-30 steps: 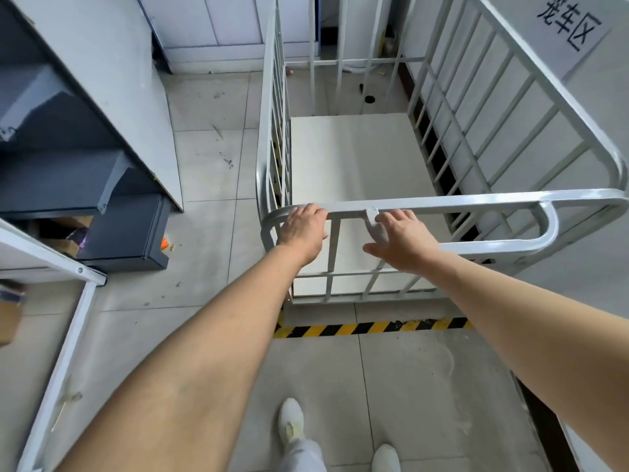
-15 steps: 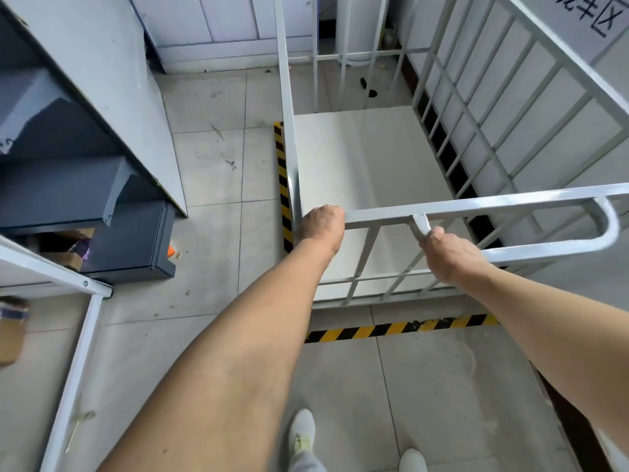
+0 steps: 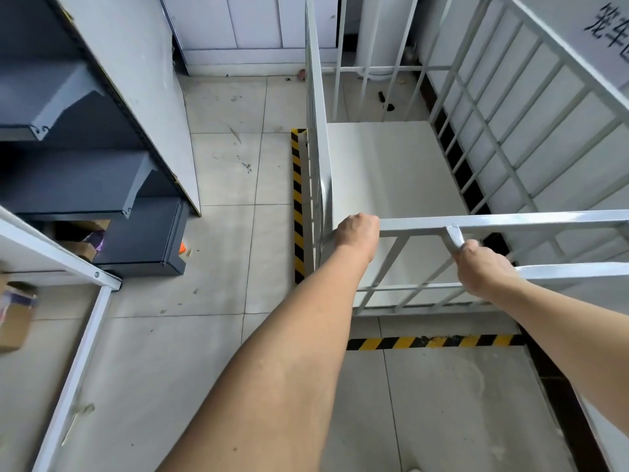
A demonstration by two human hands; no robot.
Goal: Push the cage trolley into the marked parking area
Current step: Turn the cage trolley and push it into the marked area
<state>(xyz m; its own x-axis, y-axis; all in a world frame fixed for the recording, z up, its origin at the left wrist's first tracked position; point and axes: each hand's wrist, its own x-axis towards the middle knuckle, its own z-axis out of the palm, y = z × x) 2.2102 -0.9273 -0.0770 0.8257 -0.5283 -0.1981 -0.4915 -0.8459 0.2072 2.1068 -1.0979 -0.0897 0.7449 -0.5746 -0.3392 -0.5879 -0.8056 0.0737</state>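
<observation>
A person's two bare arms reach forward and down to a white metal cage trolley [image 3: 401, 185]. The left hand [image 3: 357, 231] is clenched around the near-left corner of the trolley's top rail [image 3: 510, 220]. The right hand [image 3: 483, 270] grasps a lower bar just beside the short strut that joins it to the top rail.

The trolley stands inside the marked parking area, its near edge just beyond a strip of yellow-and-black floor tape [image 3: 432, 342], and its left side runs along a second strip of tape [image 3: 298, 206]. Its right side stands close beside a white wall bearing a sign with dark characters [image 3: 609, 28].

The trolley appears empty, with a flat pale deck and barred sides. It likely rolls lightly but feels stiff and bulky; the painted tube looks smooth, so a full wrap of the fingers around the near rails seems the surest hold.

The floor is pale grey tile [image 3: 221, 165], scuffed and flat, with small debris. To the left stand dark grey metal shelves [image 3: 78, 172], and a white frame [image 3: 64, 253] with a cardboard box [image 3: 13, 318] beside it.
</observation>
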